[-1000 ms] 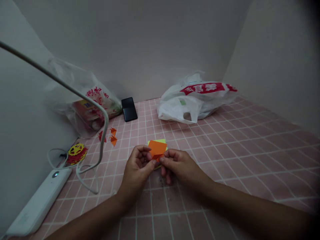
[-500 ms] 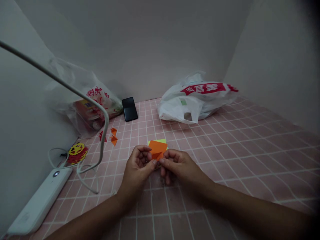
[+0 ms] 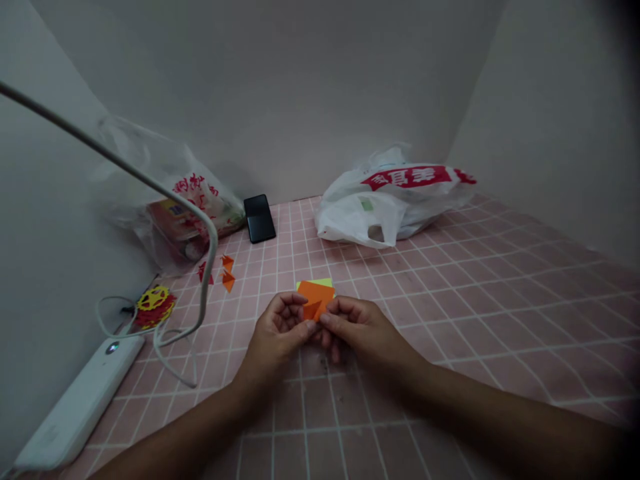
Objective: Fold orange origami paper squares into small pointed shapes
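Observation:
Low over the middle of the table, my left hand (image 3: 278,327) and my right hand (image 3: 361,327) meet fingertip to fingertip. Between their thumbs and fingers is a small folded piece of orange paper (image 3: 313,311), with a pointed flap showing. Just behind it lies an orange paper square (image 3: 316,291) on top of a yellow paper square (image 3: 324,283). Because the oranges overlap, where the folded piece ends is hard to see. Both hands are closed in a pinch, and the fingertips hide the lower edge of the folded paper.
Small orange folded-paper figures (image 3: 228,280) lie at left, near yellow and red gear-shaped pieces (image 3: 154,299). A white device (image 3: 80,407) with a looping cable (image 3: 210,247) takes the left edge. Behind are a phone (image 3: 260,219), a filled plastic bag (image 3: 175,220) and a white bag (image 3: 370,213).
My fingers have shifted slightly on the folded orange paper, and its flap has tilted and now looks brighter. The right hand's lower fingers have moved a little. Everything else stays put.

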Action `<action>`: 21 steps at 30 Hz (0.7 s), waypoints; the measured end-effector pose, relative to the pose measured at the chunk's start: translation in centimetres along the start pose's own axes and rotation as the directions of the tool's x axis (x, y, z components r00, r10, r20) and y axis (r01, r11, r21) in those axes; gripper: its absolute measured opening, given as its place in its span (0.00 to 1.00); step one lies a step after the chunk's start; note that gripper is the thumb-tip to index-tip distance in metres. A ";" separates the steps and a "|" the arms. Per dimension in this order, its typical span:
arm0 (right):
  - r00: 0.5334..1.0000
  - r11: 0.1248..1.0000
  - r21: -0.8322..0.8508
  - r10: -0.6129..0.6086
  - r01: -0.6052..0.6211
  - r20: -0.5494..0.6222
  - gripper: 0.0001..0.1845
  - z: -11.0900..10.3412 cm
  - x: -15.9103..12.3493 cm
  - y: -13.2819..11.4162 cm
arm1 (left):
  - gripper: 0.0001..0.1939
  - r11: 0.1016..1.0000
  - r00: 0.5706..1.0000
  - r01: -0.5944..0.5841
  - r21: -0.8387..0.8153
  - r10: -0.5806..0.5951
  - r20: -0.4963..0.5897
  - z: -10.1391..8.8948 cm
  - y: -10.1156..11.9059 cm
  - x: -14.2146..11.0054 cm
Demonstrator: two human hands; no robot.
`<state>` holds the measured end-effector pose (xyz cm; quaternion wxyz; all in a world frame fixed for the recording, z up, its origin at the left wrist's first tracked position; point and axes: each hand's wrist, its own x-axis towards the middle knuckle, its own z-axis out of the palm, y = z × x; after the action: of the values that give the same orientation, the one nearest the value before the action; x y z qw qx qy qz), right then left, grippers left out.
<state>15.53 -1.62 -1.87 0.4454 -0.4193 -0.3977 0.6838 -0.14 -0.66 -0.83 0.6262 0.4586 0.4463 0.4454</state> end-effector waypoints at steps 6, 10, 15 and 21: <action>0.999 0.999 -0.014 0.030 -0.031 -0.039 0.10 0.1 -0.1 -0.2 | 0.16 0.988 0.995 -0.095 0.124 0.092 0.028 0.2 -0.3 -0.1; 0.999 0.999 -0.028 0.023 -0.024 -0.023 0.10 0.1 -0.2 -0.2 | 0.15 0.986 0.995 -0.102 0.132 0.100 0.022 0.2 -0.3 -0.1; 1.000 0.999 -0.042 -0.007 0.007 0.011 0.11 0.0 -0.2 0.0 | 0.16 0.995 0.998 -0.068 0.071 0.069 -0.001 0.1 -0.2 0.0; 0.998 0.999 -0.035 -0.009 0.011 0.056 0.12 0.0 -0.1 -0.1 | 0.18 0.998 0.998 -0.046 0.042 0.045 0.033 0.0 0.0 0.1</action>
<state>15.57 -1.72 -1.78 0.4299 -0.4059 -0.4240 0.6860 -0.10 -0.60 -0.84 0.6130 0.4890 0.4349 0.4427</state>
